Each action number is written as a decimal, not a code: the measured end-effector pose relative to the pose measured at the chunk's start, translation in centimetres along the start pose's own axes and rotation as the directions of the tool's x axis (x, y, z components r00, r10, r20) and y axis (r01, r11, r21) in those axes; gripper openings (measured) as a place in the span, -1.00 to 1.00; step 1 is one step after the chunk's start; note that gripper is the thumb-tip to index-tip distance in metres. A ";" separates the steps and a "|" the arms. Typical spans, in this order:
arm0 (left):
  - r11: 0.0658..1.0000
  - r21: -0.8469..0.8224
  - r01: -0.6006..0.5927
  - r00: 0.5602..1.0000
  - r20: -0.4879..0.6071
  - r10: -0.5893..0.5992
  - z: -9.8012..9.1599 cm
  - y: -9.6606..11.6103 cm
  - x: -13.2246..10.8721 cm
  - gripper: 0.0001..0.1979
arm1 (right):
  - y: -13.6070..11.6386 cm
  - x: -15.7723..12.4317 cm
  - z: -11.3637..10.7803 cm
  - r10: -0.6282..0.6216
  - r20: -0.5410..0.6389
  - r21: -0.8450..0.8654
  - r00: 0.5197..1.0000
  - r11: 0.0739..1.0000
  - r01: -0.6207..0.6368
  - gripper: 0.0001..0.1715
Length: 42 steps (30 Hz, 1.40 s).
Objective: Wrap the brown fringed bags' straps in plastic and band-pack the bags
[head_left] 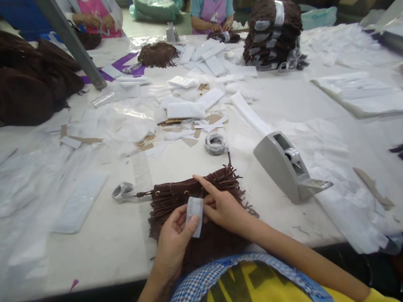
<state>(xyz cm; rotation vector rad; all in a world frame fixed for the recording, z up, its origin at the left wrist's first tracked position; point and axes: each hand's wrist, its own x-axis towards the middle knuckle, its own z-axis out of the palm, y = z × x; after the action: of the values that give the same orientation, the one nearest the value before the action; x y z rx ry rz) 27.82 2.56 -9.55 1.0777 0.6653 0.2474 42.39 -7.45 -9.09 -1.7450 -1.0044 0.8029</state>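
A dark brown fringed bag [159,209] lies flat at the table's front edge, before my body. My left hand [173,238] grips a small white tag [195,214] between thumb and fingers, just above the bag. Beside it, my right hand [227,209] points its index finger along the bag's top edge; its thumb and other fingers are pinched near the tag, and what they hold is hidden. A plastic-wrapped strap end [122,191] sticks out at the bag's left. Just behind the bag rests a wrapped coiled strap [216,144].
A grey tape dispenser [285,168] stands to the right. White paper pieces [185,110] and clear plastic sheets [79,202] are strewn about. Brown bags are piled far left [17,91] and stacked far right [270,31]. A metal post [69,39] rises at left; two co-workers [213,4] work opposite.
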 end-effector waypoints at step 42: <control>0.994 0.095 0.055 0.981 -0.188 -0.036 0.3 -0.6 0.4 -0.47 | 1.8 -16.4 -20.9 0.404 -0.711 0.318 0.576 0.915 -0.248 -0.62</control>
<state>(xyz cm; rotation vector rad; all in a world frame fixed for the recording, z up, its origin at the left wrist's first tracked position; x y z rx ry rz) 28.23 2.21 -10.09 1.1420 0.8773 0.2800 53.20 -30.78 -2.14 -1.8587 -0.0061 0.2625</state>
